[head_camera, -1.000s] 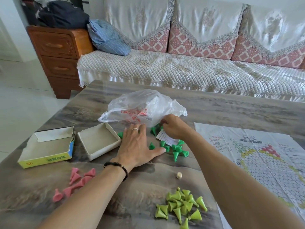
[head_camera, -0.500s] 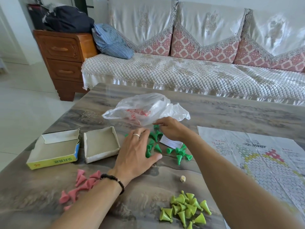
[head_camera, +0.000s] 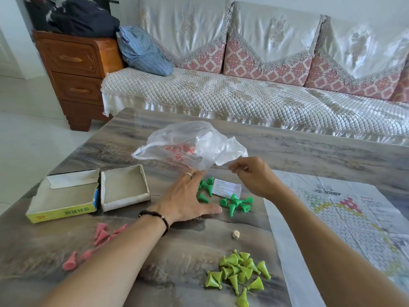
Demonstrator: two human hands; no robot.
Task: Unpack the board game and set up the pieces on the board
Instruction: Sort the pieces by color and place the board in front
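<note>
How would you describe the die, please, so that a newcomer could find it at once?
On the grey marbled table, look just left of the white paper game board. Between the dark green cone pawns and the lime green cone pawns lies the small cream die, alone, the only cube.

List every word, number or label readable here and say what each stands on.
Yellow box: green print on its front wall, upside down, too blurred to read.
Plastic bag: red print, crumpled, unreadable.
Paper slip: lines too small.
Game board sheet: title and side text, blurred.
Nothing can be quoted.
</note>
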